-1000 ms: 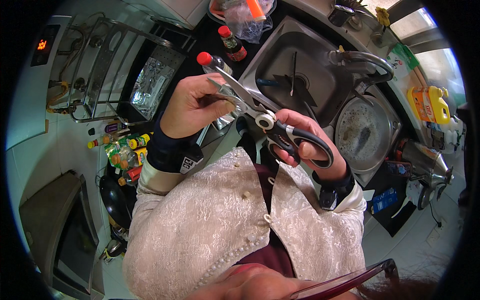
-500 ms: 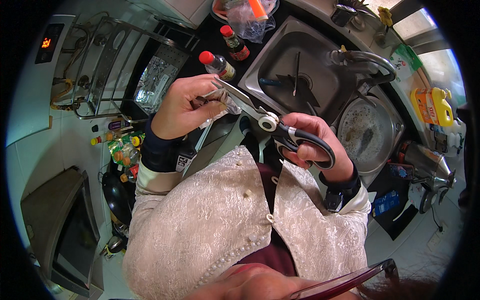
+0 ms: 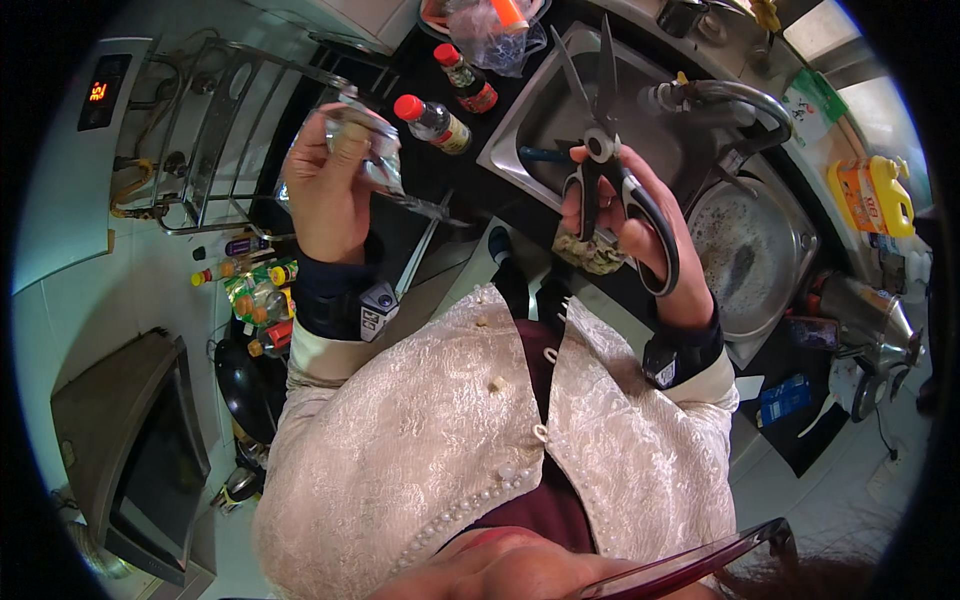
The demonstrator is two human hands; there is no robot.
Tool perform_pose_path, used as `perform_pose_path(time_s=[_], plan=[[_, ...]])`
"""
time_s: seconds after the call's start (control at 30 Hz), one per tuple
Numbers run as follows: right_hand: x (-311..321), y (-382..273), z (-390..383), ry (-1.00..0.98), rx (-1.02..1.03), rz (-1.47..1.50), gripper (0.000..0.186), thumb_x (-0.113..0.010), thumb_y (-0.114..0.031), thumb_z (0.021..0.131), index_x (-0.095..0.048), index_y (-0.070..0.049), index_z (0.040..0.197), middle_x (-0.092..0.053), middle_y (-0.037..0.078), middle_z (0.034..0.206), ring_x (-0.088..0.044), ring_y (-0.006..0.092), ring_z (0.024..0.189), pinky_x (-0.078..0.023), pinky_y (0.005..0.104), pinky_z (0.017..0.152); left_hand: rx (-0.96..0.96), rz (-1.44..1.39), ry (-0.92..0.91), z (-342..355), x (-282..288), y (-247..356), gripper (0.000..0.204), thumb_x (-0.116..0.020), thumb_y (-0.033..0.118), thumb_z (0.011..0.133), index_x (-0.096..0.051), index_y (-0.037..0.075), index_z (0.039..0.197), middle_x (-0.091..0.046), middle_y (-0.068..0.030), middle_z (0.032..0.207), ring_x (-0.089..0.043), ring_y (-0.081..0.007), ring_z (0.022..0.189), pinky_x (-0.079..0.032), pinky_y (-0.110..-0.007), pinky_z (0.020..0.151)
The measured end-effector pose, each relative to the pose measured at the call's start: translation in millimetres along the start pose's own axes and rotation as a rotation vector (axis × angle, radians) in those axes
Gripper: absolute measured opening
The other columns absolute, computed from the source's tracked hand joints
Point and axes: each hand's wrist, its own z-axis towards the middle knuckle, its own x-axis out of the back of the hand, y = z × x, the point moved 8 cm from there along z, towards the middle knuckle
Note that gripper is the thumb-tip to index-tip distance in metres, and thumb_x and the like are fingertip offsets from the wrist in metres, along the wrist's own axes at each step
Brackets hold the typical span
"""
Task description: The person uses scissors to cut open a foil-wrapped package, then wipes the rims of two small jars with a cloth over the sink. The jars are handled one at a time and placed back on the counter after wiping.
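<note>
Left hand (image 3: 332,185) raised, with thumb and fingers pinching a crumpled silvery packet (image 3: 378,152); part of the packet is covered by the thumb, and its contents cannot be made out. Right hand (image 3: 640,215), held well apart from it, grasps the scissors (image 3: 602,148) by their dark handles — fingers curled about the loops, blades spread and pointing away from the body over the sink (image 3: 525,118). How far each digit passes through the loops is partly hidden. Both forearms come up bent from the lower edge, with a dark band at each wrist. Within the sink lies a blue object (image 3: 543,155), its far end hard to trace behind the scissors and hand. To its right, a round basin (image 3: 797,262) contains foamy water (image 3: 735,225) with a dark patch, unclear in nature. Left of the sink stand two red-capped bottles (image 3: 437,124) holding dark contents. Near the upper edge, a clear plastic bag (image 3: 492,35) and an orange item (image 3: 510,14) sit in a tray — the last two cut off by the frame. Below the right hand, a mottled greenish item (image 3: 590,253) is partly covered and cannot be identified.
</note>
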Motion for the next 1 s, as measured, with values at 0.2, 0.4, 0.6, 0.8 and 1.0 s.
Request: perform_pose_path(time_s=[0.2, 0.4, 0.6, 0.8, 1.0], plan=[[7.5, 29.7, -11.1, -0.099, -0.091, 0.099, 0.094, -0.068, -0.07, 0.082, -0.045, -0.002, 0.142, -0.068, 0.02, 0.113, -0.07, 0.0252, 0.099, -0.054, 0.0348, 0.092, -0.152, -0.17, -0.156, -1.9, -4.6, 34.0, 0.032, -0.057, 0.035, 0.103, -0.06, 0.005, 0.114, -0.062, -0.0103, 0.087, -0.057, -0.0198, 0.073, -0.048, -0.032, 0.065], [-22.8, 70.4, -18.2, -0.243, -0.226, 0.348, 0.091, -0.062, -0.069, 0.087, -0.036, -0.007, 0.148, -0.065, 0.026, 0.119, -0.07, 0.0291, 0.098, -0.053, 0.0411, 0.093, -0.191, -0.402, -0.275, -21.9, -13.3, 51.8, 0.027, -0.059, 0.031, 0.102, -0.057, 0.012, 0.122, -0.049, -0.0043, 0.078, -0.049, -0.018, 0.071, -0.046, -0.032, 0.066], [-39.9, 86.8, -7.9, -0.269, -0.195, 0.378, 0.084, -0.064, -0.052, 0.093, -0.025, -0.008, 0.154, -0.067, 0.023, 0.118, -0.069, 0.0228, 0.091, -0.055, 0.0353, 0.086, -0.224, -0.308, -0.503, -47.6, -34.2, 59.3, 0.019, -0.053, 0.03, 0.105, -0.053, 0.011, 0.108, -0.055, -0.0038, 0.075, -0.056, -0.0182, 0.065, -0.052, -0.03, 0.06], [-44.7, 88.5, 10.6, -0.298, -0.121, 0.138, 0.093, -0.074, -0.056, 0.084, -0.038, 0.0, 0.148, -0.064, 0.018, 0.125, -0.063, 0.0176, 0.097, -0.049, 0.0323, 0.091, -0.235, -0.341, -0.591, -67.9, -32.2, 63.0, 0.017, -0.064, 0.018, 0.098, -0.054, 0.005, 0.106, -0.062, -0.0102, 0.074, -0.06, -0.0234, 0.066, -0.057, -0.036, 0.061], [-50.3, 79.0, 20.8, -0.255, -0.029, -0.02, 0.08, -0.077, -0.032, 0.081, -0.043, 0.001, 0.145, -0.062, 0.01, 0.124, -0.061, 0.0172, 0.104, -0.045, 0.032, 0.096, -0.228, -0.185, -0.765, -75.3, -31.2, 65.3, 0.02, -0.069, 0.018, 0.095, -0.067, -0.002, 0.089, -0.067, -0.0108, 0.077, -0.064, -0.0229, 0.069, -0.058, -0.035, 0.064]])
